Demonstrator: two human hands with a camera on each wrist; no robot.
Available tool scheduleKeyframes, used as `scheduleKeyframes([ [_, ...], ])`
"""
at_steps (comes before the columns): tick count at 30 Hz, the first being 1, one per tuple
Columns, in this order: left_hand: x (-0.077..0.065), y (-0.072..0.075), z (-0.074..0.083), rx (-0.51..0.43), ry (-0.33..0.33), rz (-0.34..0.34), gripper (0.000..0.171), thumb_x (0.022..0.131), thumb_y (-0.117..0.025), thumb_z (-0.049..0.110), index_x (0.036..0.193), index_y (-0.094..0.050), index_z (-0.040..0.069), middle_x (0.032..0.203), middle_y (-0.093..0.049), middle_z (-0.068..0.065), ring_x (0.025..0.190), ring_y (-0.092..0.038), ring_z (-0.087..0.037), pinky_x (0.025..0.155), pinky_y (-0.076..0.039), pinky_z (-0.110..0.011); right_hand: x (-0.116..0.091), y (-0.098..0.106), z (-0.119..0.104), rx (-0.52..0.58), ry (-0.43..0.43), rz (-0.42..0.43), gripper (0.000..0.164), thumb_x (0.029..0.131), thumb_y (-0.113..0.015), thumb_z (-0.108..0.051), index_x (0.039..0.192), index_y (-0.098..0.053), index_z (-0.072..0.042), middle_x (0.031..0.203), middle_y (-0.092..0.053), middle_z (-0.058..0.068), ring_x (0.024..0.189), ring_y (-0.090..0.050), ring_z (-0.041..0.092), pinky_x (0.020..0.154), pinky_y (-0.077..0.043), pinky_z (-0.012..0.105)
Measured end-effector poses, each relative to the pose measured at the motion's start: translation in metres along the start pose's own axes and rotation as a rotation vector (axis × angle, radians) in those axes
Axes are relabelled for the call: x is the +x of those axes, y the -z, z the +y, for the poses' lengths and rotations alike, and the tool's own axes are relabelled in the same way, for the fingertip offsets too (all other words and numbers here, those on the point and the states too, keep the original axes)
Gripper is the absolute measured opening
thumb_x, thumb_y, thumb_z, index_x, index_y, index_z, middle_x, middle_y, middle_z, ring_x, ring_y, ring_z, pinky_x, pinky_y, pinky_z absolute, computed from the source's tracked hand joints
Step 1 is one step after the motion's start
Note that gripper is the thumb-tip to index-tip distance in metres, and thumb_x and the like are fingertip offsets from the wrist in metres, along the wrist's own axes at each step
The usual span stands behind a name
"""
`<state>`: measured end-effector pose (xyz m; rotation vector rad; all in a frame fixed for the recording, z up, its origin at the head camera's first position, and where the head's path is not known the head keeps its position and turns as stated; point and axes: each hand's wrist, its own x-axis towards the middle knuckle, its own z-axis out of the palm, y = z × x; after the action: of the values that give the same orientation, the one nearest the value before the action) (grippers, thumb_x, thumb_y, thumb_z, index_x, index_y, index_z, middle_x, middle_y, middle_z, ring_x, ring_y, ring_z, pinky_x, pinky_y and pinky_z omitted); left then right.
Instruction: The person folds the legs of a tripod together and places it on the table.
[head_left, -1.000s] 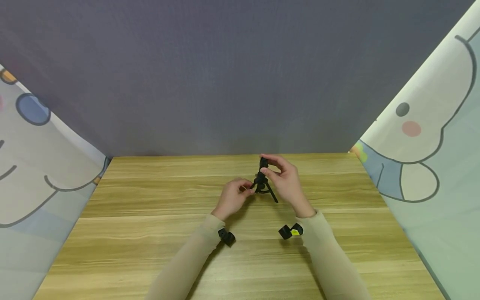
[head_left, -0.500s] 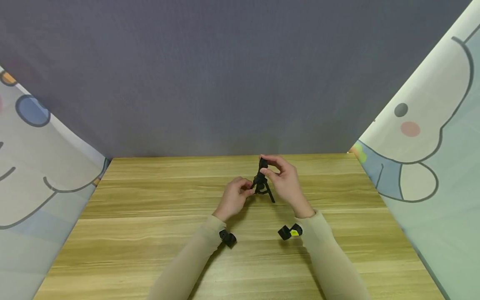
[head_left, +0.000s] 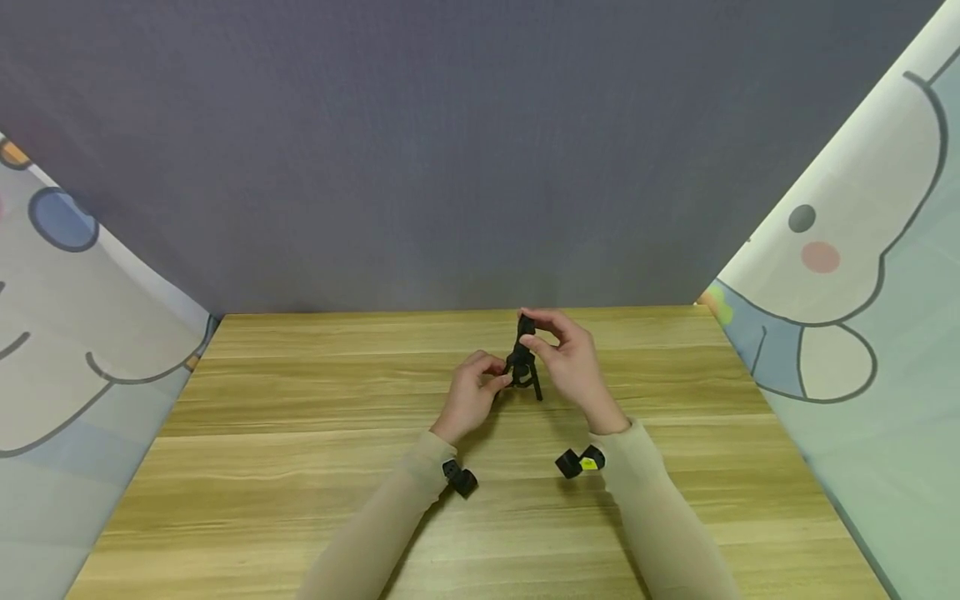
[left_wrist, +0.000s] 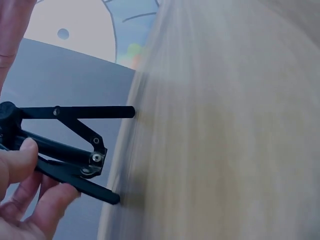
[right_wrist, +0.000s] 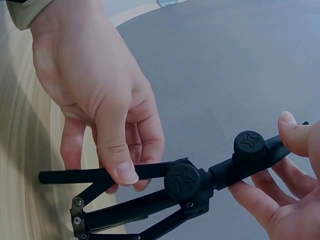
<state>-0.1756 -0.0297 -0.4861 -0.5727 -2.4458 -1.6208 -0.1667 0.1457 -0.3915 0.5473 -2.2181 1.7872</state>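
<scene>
A small black tripod (head_left: pixel 521 360) stands near the back of the wooden table, head end up and legs partly spread. My left hand (head_left: pixel 467 395) pinches one of its legs between thumb and fingers. The left wrist view shows a second leg (left_wrist: pixel 95 112) above the gripped one, with hinged braces joining to the center post. My right hand (head_left: pixel 573 357) holds the tripod's upper part between thumb and fingers. Two round knobs with a star mark, a lower knob (right_wrist: pixel 182 181) and an upper knob (right_wrist: pixel 249 144), show in the right wrist view.
The wood-grain table (head_left: pixel 300 500) ends at a grey back panel (head_left: pixel 450 167). Cartoon-printed sheets stand along the left (head_left: pixel 90 333) and right sides (head_left: pixel 847 250). A black wrist camera (head_left: pixel 459 478) sits on the left sleeve, another camera (head_left: pixel 581 462) on the right.
The tripod's right-hand leg has swung inward toward the left, so the legs stand closer together. My left hand has shifted slightly right; the right hand stays almost in place.
</scene>
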Motion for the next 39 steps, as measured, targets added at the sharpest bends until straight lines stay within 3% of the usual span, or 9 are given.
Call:
scheduleKeyframes([
  [6,0.0,-0.002,-0.003,-0.037,0.007,-0.025,0.01,0.095,-0.07,0.013,0.104,-0.069,0.009,0.104,-0.06,0.002,0.101,-0.06,-0.016,0.087,-0.052,-0.039,0.0,0.0,0.0,0.003,0.009,0.001,0.033,0.093,-0.067,0.0,0.126,-0.065,-0.002,0.129,-0.063,0.014,0.117,-0.059,0.028,0.084,-0.055,0.026],
  [15,-0.001,-0.007,-0.001,-0.154,0.002,0.019,0.005,0.093,-0.071,0.007,0.097,-0.07,0.006,0.102,-0.059,-0.001,0.104,-0.06,-0.019,0.096,-0.049,-0.038,-0.001,0.0,0.002,-0.002,0.019,0.002,0.034,0.092,-0.068,-0.001,0.126,-0.065,-0.004,0.129,-0.064,0.01,0.117,-0.059,0.025,0.081,-0.056,0.026],
  [16,0.0,-0.009,-0.007,-0.151,0.002,0.016,0.005,0.093,-0.072,0.009,0.098,-0.07,0.008,0.102,-0.059,0.001,0.103,-0.06,-0.017,0.095,-0.049,-0.036,-0.002,0.001,0.002,-0.001,0.021,0.004,0.034,0.092,-0.068,-0.001,0.126,-0.065,-0.003,0.129,-0.064,0.011,0.117,-0.059,0.026,0.081,-0.056,0.025],
  [27,0.0,-0.011,-0.005,-0.126,0.033,0.045,0.006,0.091,-0.074,0.009,0.095,-0.071,0.006,0.093,-0.061,0.0,0.094,-0.061,-0.018,0.087,-0.051,-0.037,-0.002,0.003,0.003,0.048,0.002,0.015,0.038,0.09,-0.067,0.007,0.128,-0.061,0.006,0.132,-0.058,0.025,0.118,-0.057,0.03,0.084,-0.055,0.024],
  [33,0.0,-0.012,-0.004,-0.099,0.026,0.057,0.005,0.09,-0.075,0.008,0.092,-0.071,0.005,0.089,-0.06,-0.001,0.086,-0.06,-0.018,0.08,-0.05,-0.033,-0.003,0.003,0.004,0.069,-0.001,0.017,0.046,0.091,-0.069,0.004,0.135,-0.059,-0.002,0.129,-0.061,0.018,0.116,-0.059,0.027,0.084,-0.055,0.026],
  [39,0.0,-0.012,-0.003,-0.079,0.055,0.036,0.006,0.092,-0.073,0.01,0.09,-0.068,0.008,0.088,-0.059,0.001,0.084,-0.058,-0.016,0.077,-0.049,-0.03,-0.006,0.002,0.008,0.062,0.02,0.04,0.055,0.09,-0.07,0.004,0.142,-0.053,-0.005,0.127,-0.06,0.02,0.115,-0.059,0.026,0.083,-0.055,0.024],
])
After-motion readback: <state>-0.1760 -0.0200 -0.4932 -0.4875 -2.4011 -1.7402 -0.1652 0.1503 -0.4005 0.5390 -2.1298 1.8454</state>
